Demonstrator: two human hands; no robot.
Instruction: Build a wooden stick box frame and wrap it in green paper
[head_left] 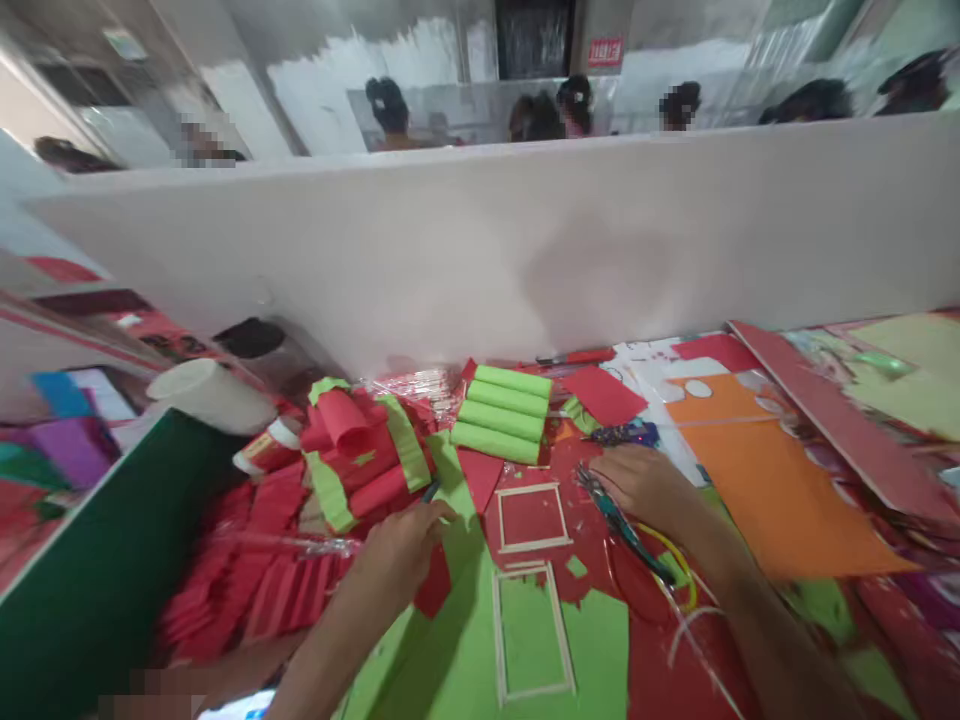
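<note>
Two hands flank a stick frame (pixel 531 517): left hand (pixel 405 548), nine o'clock, pinches a dark tool (pixel 430 490); right hand (pixel 646 482), three o'clock, lies flat and unclenched, pinning red paper (pixel 596 570).

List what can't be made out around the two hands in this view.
All in the head view:
1. Left hand: its own fingers hide what it pinches. Only a dark tip shows, too small to name.
2. Right hand: the back of the hand hides the palm, so its grip is unclear.
3. Blue-green tool beside it: blurred, kind unclear.
4. Red paper pile: blurred, so the sheets cannot be counted.
</note>
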